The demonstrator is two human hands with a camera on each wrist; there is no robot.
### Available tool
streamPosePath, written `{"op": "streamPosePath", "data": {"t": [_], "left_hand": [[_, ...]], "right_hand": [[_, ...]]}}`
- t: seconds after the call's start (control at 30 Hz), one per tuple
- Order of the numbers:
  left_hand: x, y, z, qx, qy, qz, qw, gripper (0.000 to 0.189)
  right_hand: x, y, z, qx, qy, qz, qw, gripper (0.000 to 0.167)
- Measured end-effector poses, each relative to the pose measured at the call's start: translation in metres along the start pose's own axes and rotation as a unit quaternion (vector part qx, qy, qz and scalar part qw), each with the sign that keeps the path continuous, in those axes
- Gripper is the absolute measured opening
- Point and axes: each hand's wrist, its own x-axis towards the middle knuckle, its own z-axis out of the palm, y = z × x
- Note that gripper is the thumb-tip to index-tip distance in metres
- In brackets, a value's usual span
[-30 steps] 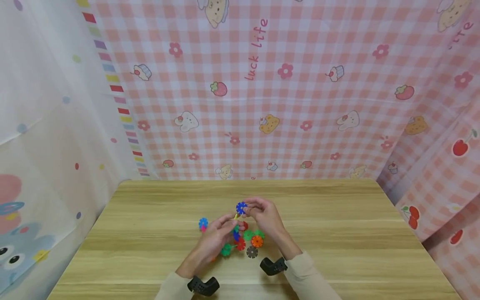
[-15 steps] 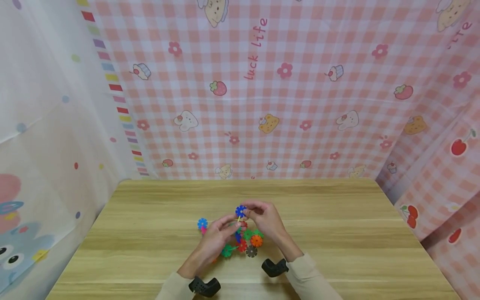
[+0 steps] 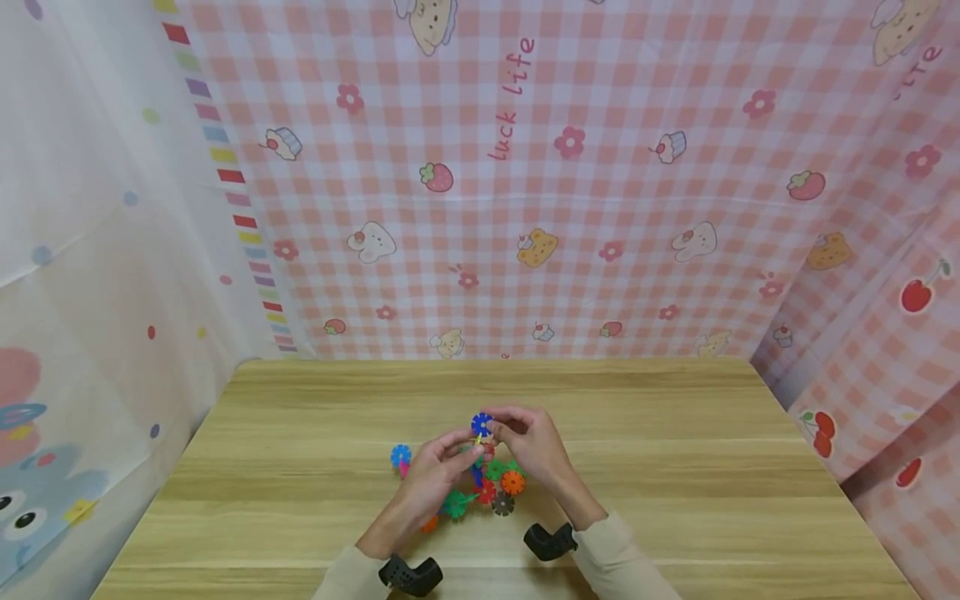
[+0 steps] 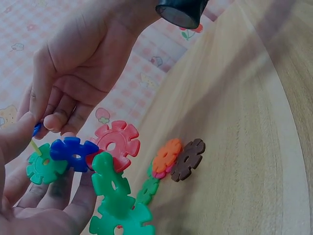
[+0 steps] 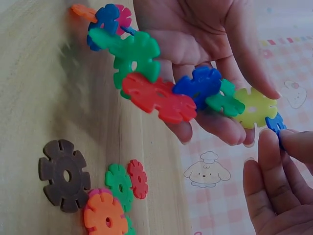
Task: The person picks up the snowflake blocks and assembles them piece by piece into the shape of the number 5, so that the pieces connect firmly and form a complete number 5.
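Note:
My left hand [image 3: 435, 475] pinches a yellow snowflake disc [image 5: 255, 108] between thumb and fingers. It belongs to a chain of notched plastic discs: a small green disc [image 5: 226, 99], a blue disc [image 5: 198, 88], a red disc [image 5: 159, 98] and green ones [image 5: 142, 56] hang along the open palm side. Just right of it, my right hand [image 3: 532, 442] pinches a dark blue snowflake disc [image 3: 482, 424] by its edge. That blue disc meets the yellow disc's rim, standing crosswise to it. In the left wrist view the yellow one shows only as a thin edge.
On the wooden table [image 3: 645, 467] below the hands lie a brown disc [image 3: 503, 503], an orange disc [image 3: 513, 482] and a green disc [image 3: 496, 470] grouped together. A light blue disc [image 3: 401, 455] shows left of the left hand. A patterned cloth [image 3: 570, 192] hangs behind the table.
Both hands have come slightly lower and closer together, bringing the dark blue disc down against the yellow one. The light blue disc at the left has shifted a little left and down.

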Motion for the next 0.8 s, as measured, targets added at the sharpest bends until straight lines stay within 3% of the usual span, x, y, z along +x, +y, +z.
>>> {"op": "streamPosePath", "data": {"t": [0.8], "left_hand": [[-0.0005,0.0007,0.0048,0.017,0.013,0.035,0.9992,0.040]], "right_hand": [[-0.0063,0.0061,0.0035,0.018,0.021,-0.003,0.9996,0.023]]}}
